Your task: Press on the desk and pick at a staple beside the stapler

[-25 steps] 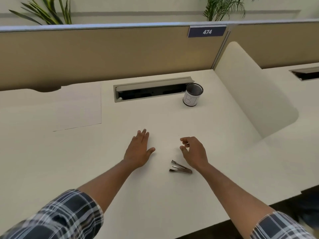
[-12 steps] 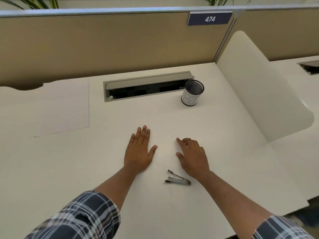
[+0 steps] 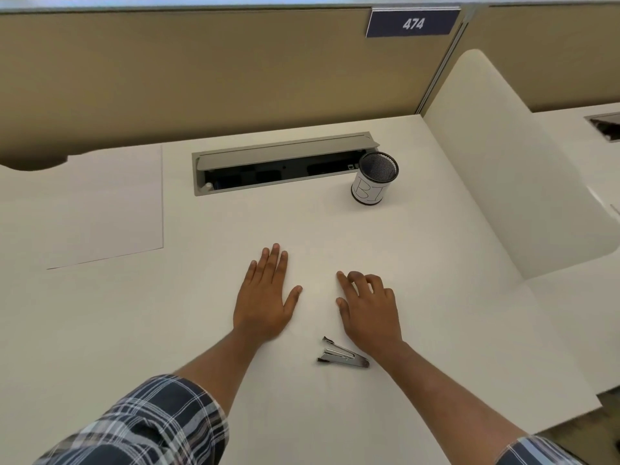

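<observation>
The small silver metal stapler [image 3: 343, 356] lies on its side on the cream-white bench [image 3: 335, 229], its two arms sprung apart at the left end, just beside the wrist of the right hand [image 3: 369, 307] and not touched by either hand. Neither hand holds anything. The right hand rests palm down on the bench just beyond the stapler, its fingers [image 3: 345, 280] spread and only slightly bent, the thumb lying toward the gap between the hands. The left hand [image 3: 265, 297] lies flat on the bench a little further left, fingers straight and close together, thumb out to the side.

Judged from how things lie, the stapler is set down and free, and the hands look to be at rest on bare bench; no paper or other piece can be made out under them.

Farther back stands a black mesh pen cup with a white paper label [image 3: 374, 178], with nothing visible in it, just beside the right end of the grey cable tray [image 3: 281, 161] whose lid is tilted open. Behind runs the tan partition [image 3: 201, 68] with a blue number plate [image 3: 413, 23].
</observation>
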The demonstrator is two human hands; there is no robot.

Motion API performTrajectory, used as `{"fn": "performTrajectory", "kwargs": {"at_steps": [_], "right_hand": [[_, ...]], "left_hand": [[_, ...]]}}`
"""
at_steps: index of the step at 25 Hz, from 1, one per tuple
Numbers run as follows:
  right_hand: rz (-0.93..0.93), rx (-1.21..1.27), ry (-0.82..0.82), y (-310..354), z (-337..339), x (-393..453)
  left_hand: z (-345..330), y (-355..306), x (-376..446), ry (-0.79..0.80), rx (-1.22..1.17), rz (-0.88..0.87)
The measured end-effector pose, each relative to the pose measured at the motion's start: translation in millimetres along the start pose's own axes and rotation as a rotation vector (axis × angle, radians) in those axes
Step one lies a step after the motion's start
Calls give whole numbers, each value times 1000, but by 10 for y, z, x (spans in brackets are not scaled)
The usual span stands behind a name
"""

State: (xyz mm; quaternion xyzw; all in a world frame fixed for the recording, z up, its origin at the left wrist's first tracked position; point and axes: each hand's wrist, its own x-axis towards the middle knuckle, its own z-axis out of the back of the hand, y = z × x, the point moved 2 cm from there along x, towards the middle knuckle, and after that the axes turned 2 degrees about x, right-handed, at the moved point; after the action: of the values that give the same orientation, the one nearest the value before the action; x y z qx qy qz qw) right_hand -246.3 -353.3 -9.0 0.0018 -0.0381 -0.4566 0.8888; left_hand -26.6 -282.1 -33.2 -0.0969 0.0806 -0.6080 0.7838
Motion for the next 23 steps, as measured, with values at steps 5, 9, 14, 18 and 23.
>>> {"fn": "performTrajectory", "kwargs": {"at_steps": [5, 9, 14, 18, 23], "right_hand": [[119, -76, 37, 23, 83, 101], [-177, 407, 199, -75, 185, 290], [-824, 1354, 357, -83, 449, 374], [-930, 1520, 407, -57, 482, 388], [-519, 872, 112, -135, 321, 346]], "left_hand": [[5, 3, 11, 6, 2, 5], [15, -5, 1, 18, 5, 4], [39, -8, 4, 23, -4, 4], [28, -4, 4, 20, -19, 5], [27, 1, 13, 18, -12, 6]]}}
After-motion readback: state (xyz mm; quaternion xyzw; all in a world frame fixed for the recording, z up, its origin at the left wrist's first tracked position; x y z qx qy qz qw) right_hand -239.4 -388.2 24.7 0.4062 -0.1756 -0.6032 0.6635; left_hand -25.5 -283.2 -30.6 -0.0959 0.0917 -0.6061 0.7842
